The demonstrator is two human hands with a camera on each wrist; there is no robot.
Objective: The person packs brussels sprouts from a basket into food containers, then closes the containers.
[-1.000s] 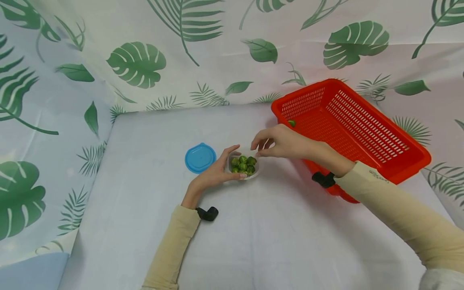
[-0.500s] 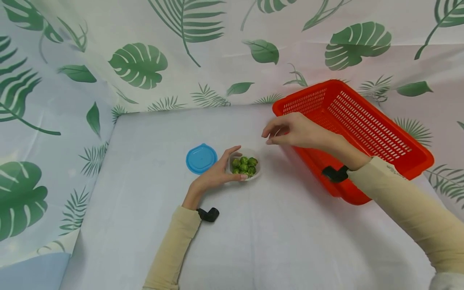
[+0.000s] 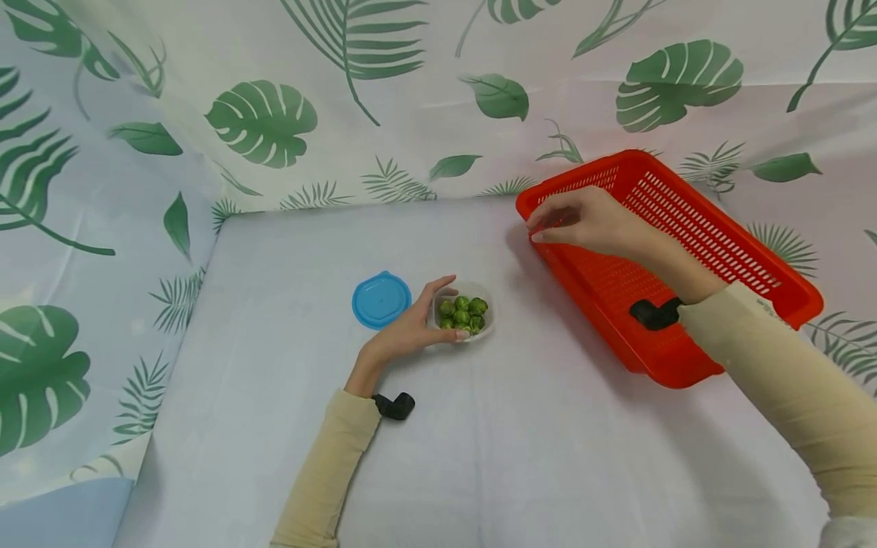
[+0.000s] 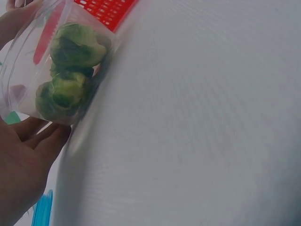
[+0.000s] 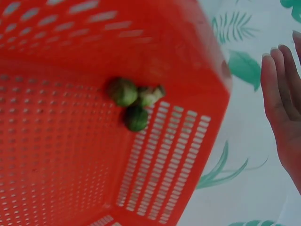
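My left hand (image 3: 411, 323) holds a small clear plastic container (image 3: 488, 323) between thumb and fingers. Several Brussels sprouts (image 3: 462, 308) fill its bottom; in the left wrist view two green sprouts (image 4: 68, 92) show through its wall. Over the left edge of the red plastic basket (image 3: 617, 342) hovers my right hand (image 3: 589, 221), its fingers extended and loosely bent with nothing visible between them. Three Brussels sprouts (image 5: 123, 92) lie together in a corner of the basket in the right wrist view; the hand hides them in the head view.
A round blue lid (image 3: 381, 300) lies flat on the white tablecloth (image 3: 438, 457), left of the container. Behind the table hangs a leaf-patterned sheet (image 3: 404, 160). The slotted basket stands at an angle on the right, its high walls next to my right forearm.
My right hand has moved right and away from the container to above the basket's edge. My left hand and the container have stayed in place.
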